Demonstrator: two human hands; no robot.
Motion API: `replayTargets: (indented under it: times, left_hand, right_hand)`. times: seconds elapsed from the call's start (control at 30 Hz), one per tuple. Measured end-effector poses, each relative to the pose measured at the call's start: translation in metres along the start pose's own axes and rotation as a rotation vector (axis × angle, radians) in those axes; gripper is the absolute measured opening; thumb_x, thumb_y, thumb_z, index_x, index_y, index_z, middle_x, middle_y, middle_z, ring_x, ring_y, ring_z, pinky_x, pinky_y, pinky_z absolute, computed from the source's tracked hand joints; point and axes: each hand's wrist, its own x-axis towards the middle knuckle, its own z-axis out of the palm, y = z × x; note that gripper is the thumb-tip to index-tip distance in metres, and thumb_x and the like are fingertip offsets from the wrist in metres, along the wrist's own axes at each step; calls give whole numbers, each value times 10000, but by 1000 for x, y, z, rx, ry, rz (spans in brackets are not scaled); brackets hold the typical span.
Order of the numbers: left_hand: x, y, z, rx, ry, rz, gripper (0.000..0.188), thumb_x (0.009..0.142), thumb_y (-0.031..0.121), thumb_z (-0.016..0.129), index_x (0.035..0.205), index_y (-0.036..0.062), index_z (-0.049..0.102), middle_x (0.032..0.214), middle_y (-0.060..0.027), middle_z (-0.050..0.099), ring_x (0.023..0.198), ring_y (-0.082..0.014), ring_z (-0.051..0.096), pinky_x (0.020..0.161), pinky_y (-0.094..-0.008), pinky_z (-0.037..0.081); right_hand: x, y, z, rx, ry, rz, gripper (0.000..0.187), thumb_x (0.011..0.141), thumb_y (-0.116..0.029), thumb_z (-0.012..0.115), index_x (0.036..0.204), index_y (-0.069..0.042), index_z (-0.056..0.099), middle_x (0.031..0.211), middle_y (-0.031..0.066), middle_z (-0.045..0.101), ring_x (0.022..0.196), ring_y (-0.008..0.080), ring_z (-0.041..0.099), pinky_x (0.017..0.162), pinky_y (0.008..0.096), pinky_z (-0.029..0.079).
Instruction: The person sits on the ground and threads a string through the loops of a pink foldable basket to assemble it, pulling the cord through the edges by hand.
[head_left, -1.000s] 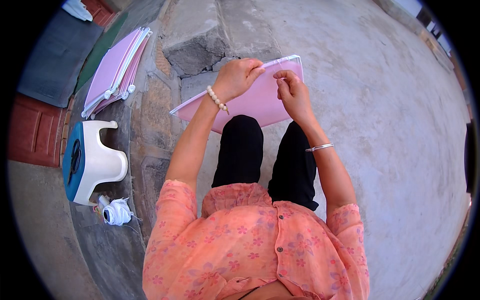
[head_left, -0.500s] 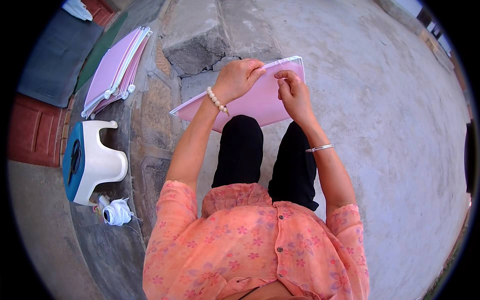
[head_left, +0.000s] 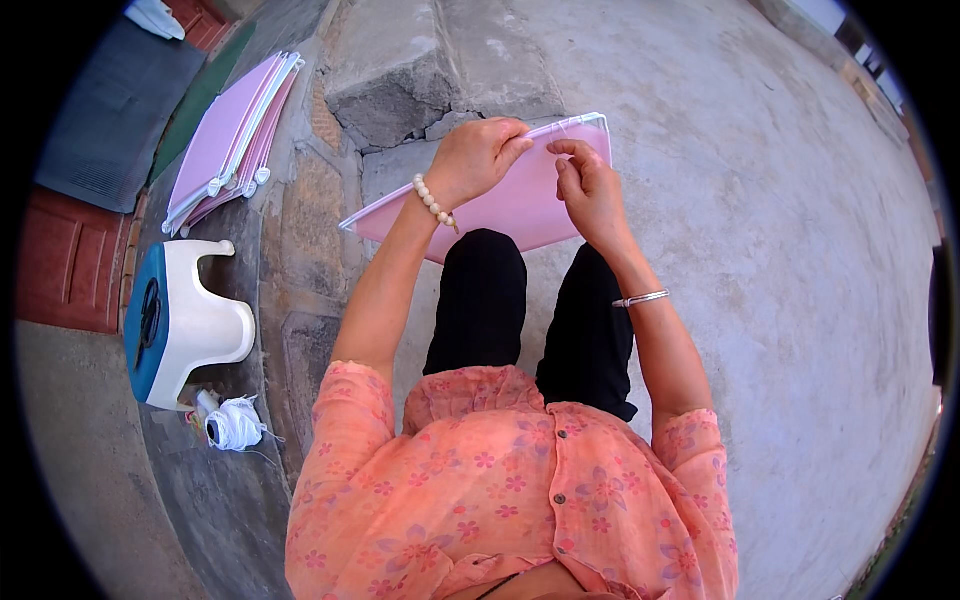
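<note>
A flat pink panel [head_left: 520, 205] with a white rod-like edge leans tilted across my knees. My left hand [head_left: 476, 158], a beaded bracelet at its wrist, is closed over the far edge of this panel. Just right of it, my right hand [head_left: 590, 195] hovers close over the panel's right part, its thumb and forefinger drawn together in a pinch. Whatever may be between those fingertips is too small to make out. Fine white threads seem to wrap the edge near the panel's right corner.
On the ledge to the left lies a stack of similar pink panels [head_left: 225, 135] with white edges. Nearer stands a white stool [head_left: 205, 325] with a blue top, black scissors [head_left: 149, 315] on it. White string [head_left: 236, 424] sits beside it. Broken concrete steps [head_left: 390, 95] lie ahead.
</note>
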Motion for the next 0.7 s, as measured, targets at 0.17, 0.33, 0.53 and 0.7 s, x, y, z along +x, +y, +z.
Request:
replayTargets:
  times: [0.17, 0.33, 0.53, 0.7]
  left_hand:
    - [-1, 10, -1, 19, 0, 4, 211, 848, 223, 554, 890, 29, 627, 777, -129, 622, 699, -306, 596, 621, -371, 467]
    - [-25, 39, 12, 183, 148, 152, 157, 828, 191, 575, 881, 49, 611, 751, -98, 599, 675, -265, 586, 579, -335, 456]
    - [-75, 91, 53, 378, 72, 251, 168, 741, 130, 583, 891, 54, 567, 680, -12, 498, 606, -152, 515, 476, -281, 388]
    - [-93, 98, 78, 392, 61, 285, 209, 683, 124, 570, 877, 46, 569, 678, 2, 475, 582, -115, 482, 452, -242, 361]
  right_hand:
    - [-2, 1, -3, -7, -2, -12, 203, 851, -56, 485, 1020, -7, 585, 596, 127, 558, 541, 208, 566, 540, 336, 429]
    - [-30, -14, -22, 4, -63, 20, 225, 851, -41, 477, 1046, 2, 582, 586, 108, 541, 526, 164, 544, 507, 314, 412]
    - [-111, 8, -47, 39, -56, 198, 192, 868, -18, 485, 1033, 21, 576, 612, 66, 543, 505, 108, 503, 474, 257, 400]
    - [-143, 40, -49, 40, -29, 139, 121, 873, 6, 490, 960, 23, 571, 610, 45, 536, 511, 97, 509, 471, 243, 406]
